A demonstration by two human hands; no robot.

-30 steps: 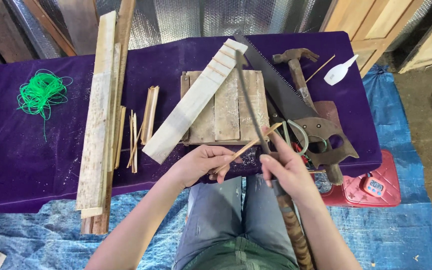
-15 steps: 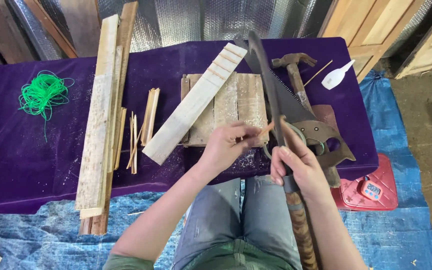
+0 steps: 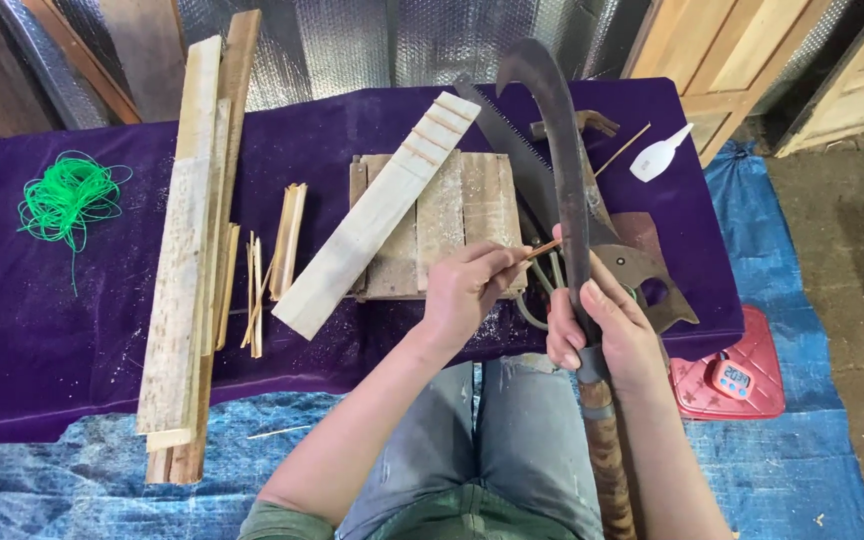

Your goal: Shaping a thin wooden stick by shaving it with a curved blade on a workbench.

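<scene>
The left hand [image 3: 467, 290] now draws the thin stick [image 3: 542, 250] nearer, fingers pinching it against the curved, dark blade [image 3: 567, 170] gripped by the right hand [image 3: 607, 335].

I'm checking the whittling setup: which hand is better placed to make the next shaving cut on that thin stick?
Right, probably. The right hand grips the curved blade by its handle, edge beside the thin stick. The left hand only pinches that stick, steadying it over the wooden block.

both hands [image 3: 464, 290] closed, forearms converging
</scene>
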